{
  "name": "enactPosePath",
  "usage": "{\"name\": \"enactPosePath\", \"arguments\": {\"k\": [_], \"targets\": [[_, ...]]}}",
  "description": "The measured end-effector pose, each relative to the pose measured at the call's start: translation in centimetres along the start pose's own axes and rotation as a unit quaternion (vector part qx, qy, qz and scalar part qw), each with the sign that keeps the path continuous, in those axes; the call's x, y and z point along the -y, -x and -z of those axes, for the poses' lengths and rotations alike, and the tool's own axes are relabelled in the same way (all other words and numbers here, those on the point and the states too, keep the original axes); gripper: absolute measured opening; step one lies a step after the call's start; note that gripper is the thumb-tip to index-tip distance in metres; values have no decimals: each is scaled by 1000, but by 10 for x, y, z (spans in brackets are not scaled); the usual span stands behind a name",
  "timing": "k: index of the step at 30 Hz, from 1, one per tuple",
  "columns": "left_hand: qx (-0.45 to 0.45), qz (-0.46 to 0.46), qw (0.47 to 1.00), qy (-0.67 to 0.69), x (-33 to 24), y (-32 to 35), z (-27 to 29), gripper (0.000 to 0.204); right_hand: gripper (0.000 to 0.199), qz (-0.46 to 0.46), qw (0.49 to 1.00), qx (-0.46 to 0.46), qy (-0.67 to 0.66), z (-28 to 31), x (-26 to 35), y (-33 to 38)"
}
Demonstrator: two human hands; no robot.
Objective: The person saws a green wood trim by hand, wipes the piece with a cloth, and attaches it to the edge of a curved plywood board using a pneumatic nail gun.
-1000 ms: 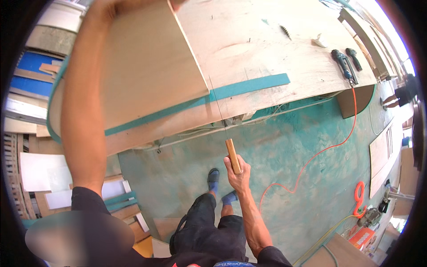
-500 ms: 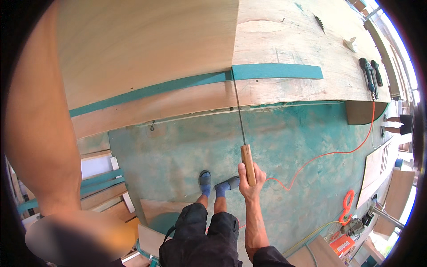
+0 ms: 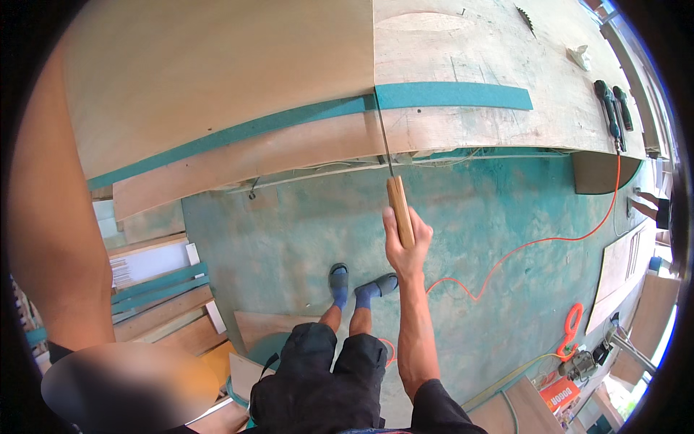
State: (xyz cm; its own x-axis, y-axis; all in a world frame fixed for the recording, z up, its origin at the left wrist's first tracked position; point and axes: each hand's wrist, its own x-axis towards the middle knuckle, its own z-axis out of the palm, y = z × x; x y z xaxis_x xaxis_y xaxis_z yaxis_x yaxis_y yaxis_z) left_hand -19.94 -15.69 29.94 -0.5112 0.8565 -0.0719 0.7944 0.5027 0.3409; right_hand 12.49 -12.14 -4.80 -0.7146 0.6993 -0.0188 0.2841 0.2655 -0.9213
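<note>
Plywood bench (image 3: 506, 58) above teal floor (image 3: 491, 217); right hand (image 3: 406, 246) clamped on saw handle (image 3: 400, 210); left hand unseen.

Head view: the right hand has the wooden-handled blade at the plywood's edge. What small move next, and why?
Probably draw the blade straight along the plywood sheet edge. The right hand grips the wooden handle, and the blade already lies against that edge where it crosses the teal strip.

Right hand (image 3: 406, 244) fisted, forearm extended; left arm raised.
</note>
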Motion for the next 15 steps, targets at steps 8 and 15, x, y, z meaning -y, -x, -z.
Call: {"name": "enactPosePath", "arguments": {"k": [8, 15], "targets": [[4, 11, 1000, 6, 15, 2, -5, 40, 29, 9, 999, -28, -30, 6, 5, 31], [1, 7, 1000, 2, 21, 0, 0, 39, 27, 10, 1000, -19, -12, 7, 5, 32]]}}
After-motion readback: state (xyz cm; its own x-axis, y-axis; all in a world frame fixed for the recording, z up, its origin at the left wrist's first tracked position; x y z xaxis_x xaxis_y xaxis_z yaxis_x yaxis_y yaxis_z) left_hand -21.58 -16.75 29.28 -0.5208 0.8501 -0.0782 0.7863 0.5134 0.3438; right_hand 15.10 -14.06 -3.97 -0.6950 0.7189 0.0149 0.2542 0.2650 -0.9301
